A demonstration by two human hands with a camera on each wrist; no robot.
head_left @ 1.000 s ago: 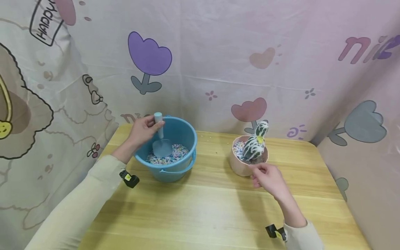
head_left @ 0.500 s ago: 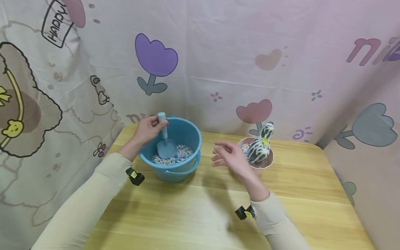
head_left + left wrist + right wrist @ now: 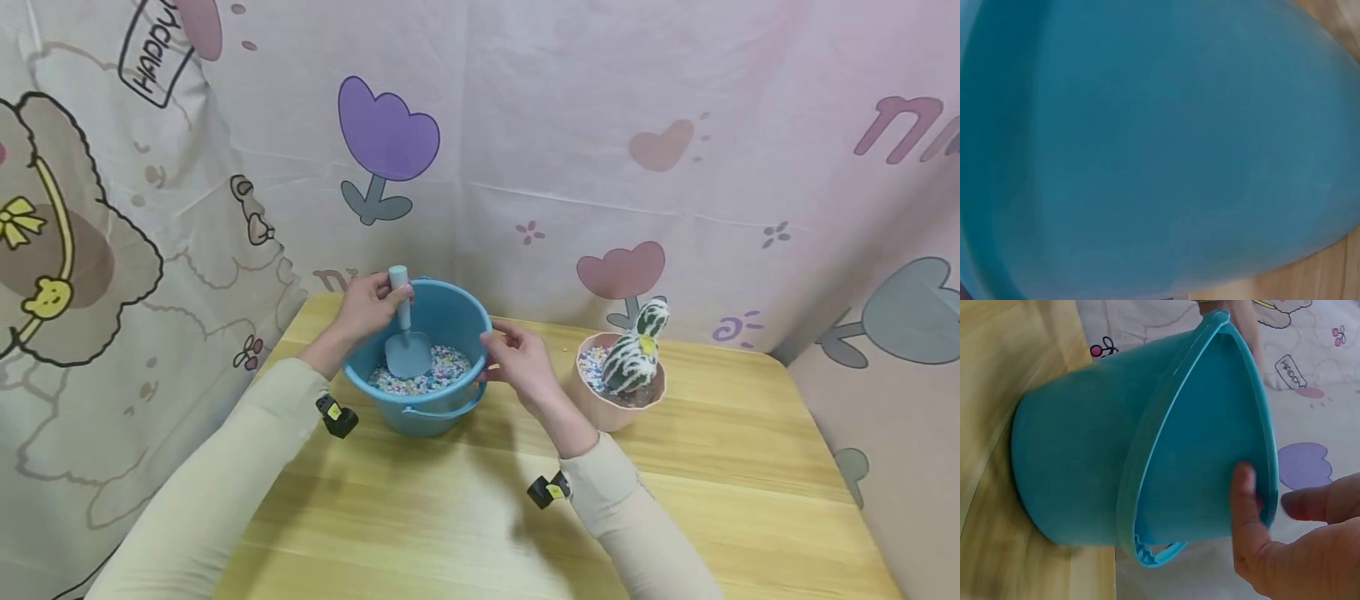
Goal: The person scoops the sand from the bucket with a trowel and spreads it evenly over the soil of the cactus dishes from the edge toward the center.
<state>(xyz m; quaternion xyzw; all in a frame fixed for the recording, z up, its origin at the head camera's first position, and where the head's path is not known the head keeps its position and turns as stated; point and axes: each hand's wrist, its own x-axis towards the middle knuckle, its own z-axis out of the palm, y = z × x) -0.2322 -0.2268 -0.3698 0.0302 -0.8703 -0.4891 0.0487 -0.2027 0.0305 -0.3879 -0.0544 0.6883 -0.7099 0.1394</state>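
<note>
My left hand grips the upright handle of a light-blue small shovel. The shovel's blade stands in colourful little beads inside a blue bucket. At the bucket's right rim is my right hand, thumb and fingers spread around the edge. In the right wrist view, the right hand's fingers lie at the bucket's outer wall and past its rim; firm contact cannot be made out. Bucket wall fills the left wrist view, hiding the left hand there.
A pink pot stands to the right, holding a striped green-and-white cactus with a yellow flower, and beads. All stand on a wooden table with a printed cloth behind. The bucket's handle hangs at its front.
My right hand has left the pink pot and moved left to the bucket's rim. The left hand keeps holding the shovel in the beads. The head view has shifted slightly.
</note>
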